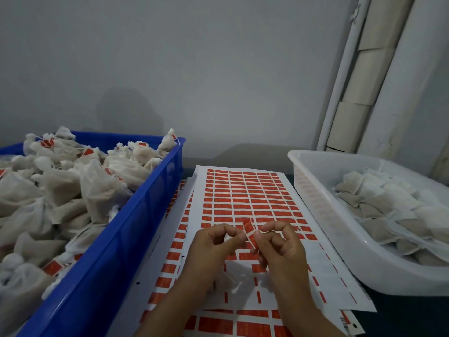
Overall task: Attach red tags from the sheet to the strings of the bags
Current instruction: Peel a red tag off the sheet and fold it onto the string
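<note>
A white sheet of red tags (pixel 245 190) lies on the table in front of me, with other sheets under it. Above its lower half my left hand (pixel 213 244) and my right hand (pixel 279 246) meet and pinch one loose red tag (pixel 249 231) between their fingertips. A thin white string (pixel 267 231) runs across my right fingers to the tag. A white bag (pixel 233 280) lies on the sheet under my wrists, partly hidden by them.
A blue crate (pixel 116 251) on the left is heaped with white bags, some with red tags. A white plastic tub (pixel 323 215) on the right holds more bags. A grey wall stands behind, and rolls lean in the far right corner.
</note>
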`<state>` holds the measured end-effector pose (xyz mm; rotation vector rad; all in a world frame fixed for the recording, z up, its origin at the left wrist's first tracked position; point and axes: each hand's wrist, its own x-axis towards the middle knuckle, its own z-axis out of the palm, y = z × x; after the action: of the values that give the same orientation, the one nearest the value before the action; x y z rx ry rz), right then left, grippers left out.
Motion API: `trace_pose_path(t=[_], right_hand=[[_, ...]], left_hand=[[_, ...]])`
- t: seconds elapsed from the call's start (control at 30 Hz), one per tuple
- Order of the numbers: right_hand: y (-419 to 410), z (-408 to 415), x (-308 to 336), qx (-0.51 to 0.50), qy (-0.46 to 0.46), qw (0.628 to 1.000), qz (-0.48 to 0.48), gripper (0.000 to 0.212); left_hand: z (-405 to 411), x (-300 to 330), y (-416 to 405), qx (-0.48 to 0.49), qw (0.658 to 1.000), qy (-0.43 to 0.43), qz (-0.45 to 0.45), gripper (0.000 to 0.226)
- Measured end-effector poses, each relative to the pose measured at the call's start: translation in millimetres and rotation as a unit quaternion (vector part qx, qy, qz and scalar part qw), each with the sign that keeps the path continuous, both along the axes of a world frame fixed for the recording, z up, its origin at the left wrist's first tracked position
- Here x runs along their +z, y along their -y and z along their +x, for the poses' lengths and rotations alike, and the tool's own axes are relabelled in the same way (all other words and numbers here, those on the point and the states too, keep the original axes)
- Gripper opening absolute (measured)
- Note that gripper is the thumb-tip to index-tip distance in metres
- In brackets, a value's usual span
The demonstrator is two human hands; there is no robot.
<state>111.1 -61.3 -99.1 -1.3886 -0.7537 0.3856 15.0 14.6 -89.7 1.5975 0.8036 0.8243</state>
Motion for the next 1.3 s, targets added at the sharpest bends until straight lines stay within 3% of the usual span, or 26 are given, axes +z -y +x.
trace_pose_path(t=[0.47,0.87,1.3], right_hand=[[-3.2,1.3,-3.8,-0.024,0.009,1.000,-0.012,0.008],[0.0,-0.3,-0.8,-0.055,0.129,0.990,-0.003,0.014],[0.5,-0.5,-1.2,-0.066,0.196,0.978,-0.026,0.018]], left_hand=[[-0.7,2.5,1.7,-0.007,1.000,-0.003,-0.004,0.009],[0.5,5.4,5.2,0.004,0.998,0.029,-0.051,0.024],[-0.2,4.7,4.4,0.018,0.998,0.026,-0.053,0.015]])
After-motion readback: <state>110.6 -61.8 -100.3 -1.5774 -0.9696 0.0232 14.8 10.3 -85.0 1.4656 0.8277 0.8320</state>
